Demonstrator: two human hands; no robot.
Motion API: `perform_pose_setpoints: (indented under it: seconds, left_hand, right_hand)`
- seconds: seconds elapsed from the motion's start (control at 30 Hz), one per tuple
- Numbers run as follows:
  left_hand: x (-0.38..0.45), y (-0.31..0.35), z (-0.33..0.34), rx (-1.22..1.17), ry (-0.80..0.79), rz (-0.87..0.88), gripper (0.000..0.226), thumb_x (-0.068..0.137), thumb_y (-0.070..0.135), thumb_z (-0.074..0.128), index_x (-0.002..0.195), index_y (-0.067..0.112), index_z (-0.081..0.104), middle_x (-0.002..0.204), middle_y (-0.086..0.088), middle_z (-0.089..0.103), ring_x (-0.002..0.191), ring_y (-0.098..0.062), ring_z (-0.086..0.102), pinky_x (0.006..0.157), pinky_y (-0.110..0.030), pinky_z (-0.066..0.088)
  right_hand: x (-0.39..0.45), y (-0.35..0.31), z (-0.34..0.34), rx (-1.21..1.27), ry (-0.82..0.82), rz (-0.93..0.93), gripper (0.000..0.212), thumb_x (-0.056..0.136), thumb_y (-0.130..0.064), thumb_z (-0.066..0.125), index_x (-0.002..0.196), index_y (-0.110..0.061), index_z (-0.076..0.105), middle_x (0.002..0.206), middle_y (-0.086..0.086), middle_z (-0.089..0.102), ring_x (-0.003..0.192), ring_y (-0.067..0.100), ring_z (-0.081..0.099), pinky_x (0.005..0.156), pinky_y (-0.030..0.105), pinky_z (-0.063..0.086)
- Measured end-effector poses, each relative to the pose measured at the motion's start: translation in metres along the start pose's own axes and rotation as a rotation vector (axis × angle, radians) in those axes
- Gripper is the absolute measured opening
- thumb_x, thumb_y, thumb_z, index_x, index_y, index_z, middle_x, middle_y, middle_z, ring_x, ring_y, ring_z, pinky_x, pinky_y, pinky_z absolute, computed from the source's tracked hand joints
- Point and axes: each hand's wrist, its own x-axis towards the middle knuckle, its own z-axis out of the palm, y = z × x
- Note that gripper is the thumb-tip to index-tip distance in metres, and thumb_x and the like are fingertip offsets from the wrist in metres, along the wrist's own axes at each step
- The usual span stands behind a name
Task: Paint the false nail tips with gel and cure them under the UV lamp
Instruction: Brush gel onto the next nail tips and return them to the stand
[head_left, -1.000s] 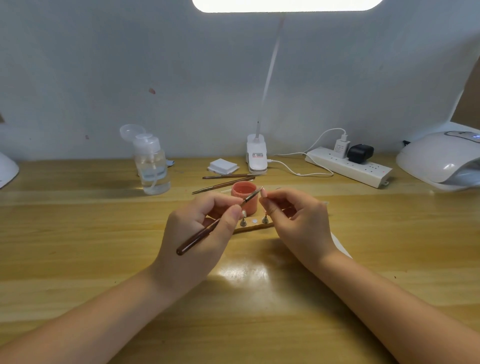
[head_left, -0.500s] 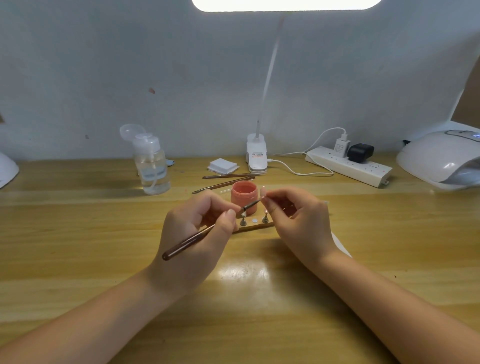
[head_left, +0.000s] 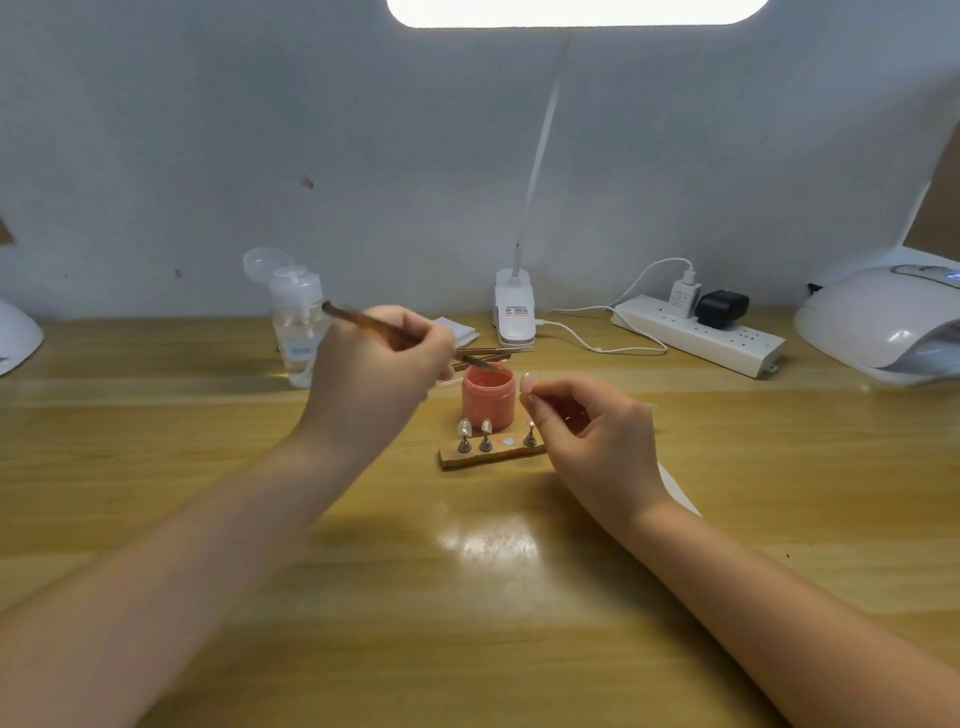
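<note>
Two bare hands over a wooden table (head_left: 727, 467), both busy near the middle of the frame. Left hand (head_left: 374, 379), left of centre, fingers curled round a brown brush (head_left: 395, 335); handle end up and to the upper left, bristle end down and right at the open mouth of a pink gel pot (head_left: 488, 397), tip blurred, contact with the gel impossible to judge. Right hand (head_left: 597, 431), just right of centre, fingers curled narrow, thumb and forefinger pinching a pale nail tip (head_left: 525, 385) that stands up above the fingertips, just right of the pot and apart from it. Below the pot, a small wooden strip (head_left: 493, 457) lying flat, with little metal stands (head_left: 464, 444) upright on it: two at the left end each topped by a nail tip, one at the right end close under the right hand's fingers, and a small round disc (head_left: 508, 442) between them. Behind the pot, more brushes (head_left: 483, 356) flat on the table, partly hidden by the left hand. Upper left of the table, a clear pump bottle (head_left: 298, 332) with its cap flipped open. Upper middle, white base of a desk lamp (head_left: 514, 314), thin neck rising to a bright light panel at the top edge. Right of that, a white power strip (head_left: 696, 335) with two plugs and a white cable. Far right edge, a white UV lamp (head_left: 883, 322), well apart from both hands.
</note>
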Motion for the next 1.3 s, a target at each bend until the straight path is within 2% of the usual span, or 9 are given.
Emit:
perform_pose_setpoints:
  seconds: [0.13,0.27,0.53,0.63,0.73,0.83,1.07,1.2,1.3]
  left_hand:
    - [0.040,0.001,0.008,0.192,-0.041,-0.077,0.023,0.086,0.016,0.060,0.064,0.017,0.067,0.055,0.008,0.068,0.052,-0.001,0.060,0.061,-0.030,0.052]
    - [0.064,0.001,0.027,0.374,-0.232,-0.202,0.020,0.083,0.014,0.059,0.070,0.006,0.071,0.066,-0.003,0.071,0.075,-0.023,0.068,0.077,-0.047,0.059]
    - [0.071,-0.004,0.044,0.459,-0.386,-0.335,0.016,0.086,0.011,0.059,0.077,0.003,0.071,0.082,-0.010,0.073,0.077,-0.022,0.070,0.073,-0.037,0.061]
    - [0.071,-0.004,0.042,0.304,-0.347,-0.432,0.016,0.088,0.008,0.058,0.075,0.003,0.066,0.073,-0.008,0.070,0.059,-0.015,0.060,0.055,-0.025,0.054]
    - [0.073,-0.007,0.032,0.018,-0.173,-0.550,0.013,0.089,0.005,0.056,0.081,0.000,0.064,0.055,-0.005,0.063,0.041,-0.010,0.049,0.043,-0.018,0.046]
    - [0.075,-0.014,0.015,-0.212,-0.053,-0.638,0.018,0.091,0.008,0.051,0.080,0.002,0.064,0.044,0.000,0.059,0.033,-0.007,0.045,0.040,-0.016,0.044]
    - [0.062,-0.025,-0.007,-0.545,-0.048,-0.793,0.025,0.096,0.013,0.046,0.077,0.006,0.061,0.045,0.003,0.057,0.033,-0.004,0.048,0.039,-0.014,0.044]
    - [0.046,-0.017,-0.013,-0.689,-0.027,-0.694,0.023,0.097,0.015,0.051,0.081,0.006,0.064,0.053,0.001,0.063,0.042,-0.004,0.055,0.043,-0.017,0.049]
    - [0.022,-0.013,-0.013,-0.677,0.023,-0.389,0.016,0.097,0.017,0.057,0.090,0.006,0.067,0.065,-0.001,0.070,0.055,-0.009,0.063,0.055,-0.022,0.055]
  right_hand:
    - [0.000,0.000,0.001,0.016,0.005,0.001,0.010,0.083,-0.006,0.073,0.092,-0.011,0.074,0.081,-0.001,0.071,0.074,0.016,0.065,0.067,0.039,0.054]
    - [-0.001,0.000,0.002,0.026,0.019,-0.005,0.008,0.083,-0.005,0.073,0.089,-0.010,0.074,0.079,0.000,0.071,0.072,0.018,0.065,0.066,0.042,0.054]
    - [0.000,0.000,0.002,0.009,0.012,-0.016,0.008,0.083,-0.005,0.073,0.090,-0.009,0.074,0.078,-0.001,0.070,0.069,0.012,0.063,0.064,0.035,0.053]
    - [0.000,0.000,0.002,0.006,0.017,-0.009,0.007,0.083,-0.006,0.073,0.089,-0.008,0.074,0.077,0.000,0.070,0.068,0.013,0.063,0.063,0.034,0.053]
    - [0.000,-0.001,0.001,0.008,0.012,-0.017,0.009,0.083,-0.006,0.073,0.091,-0.009,0.074,0.078,0.000,0.070,0.068,0.011,0.063,0.063,0.031,0.053]
    - [0.000,-0.002,0.001,0.005,-0.002,-0.016,0.009,0.084,-0.006,0.072,0.093,-0.007,0.074,0.081,0.001,0.071,0.071,0.012,0.063,0.065,0.030,0.054]
    - [-0.001,-0.004,0.001,0.006,-0.004,-0.023,0.007,0.085,-0.008,0.071,0.092,-0.008,0.074,0.080,0.001,0.071,0.071,0.012,0.063,0.065,0.032,0.053]
    - [0.001,-0.004,0.000,0.046,0.016,0.005,0.009,0.085,-0.007,0.072,0.094,-0.007,0.075,0.083,0.002,0.072,0.075,0.017,0.066,0.068,0.039,0.054]
    - [0.004,-0.007,-0.001,0.083,0.041,0.037,0.009,0.085,-0.007,0.072,0.094,-0.008,0.074,0.080,0.001,0.071,0.071,0.015,0.065,0.065,0.038,0.053]
